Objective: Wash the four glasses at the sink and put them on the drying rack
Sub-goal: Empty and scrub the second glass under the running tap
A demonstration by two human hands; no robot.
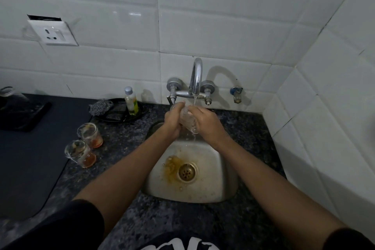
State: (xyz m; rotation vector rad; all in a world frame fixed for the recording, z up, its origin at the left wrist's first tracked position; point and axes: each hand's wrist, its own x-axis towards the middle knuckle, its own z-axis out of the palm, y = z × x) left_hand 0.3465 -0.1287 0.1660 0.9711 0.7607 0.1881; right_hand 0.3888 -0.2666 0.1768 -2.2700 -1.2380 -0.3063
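Note:
Over the steel sink [221, 170], my left hand [172, 119] and my right hand [207, 124] both grip one clear glass [187, 118], tilted under the running tap [196, 75]. Water streams off the glass into the basin, where an orange-brown stain surrounds the drain [187, 172]. Two more glasses with orange liquid at the bottom stand on the counter to the left: one nearer the wall [90, 135] and one nearer me [80, 153]. No drying rack shows clearly.
A dark mat [26, 164] covers the left counter, with a black tray [22, 115] on it. Behind the sink's left side a black dish [119, 114] holds a grey scrubber [100, 106] and a soap bottle [131, 101]. White tiled walls close off the back and right.

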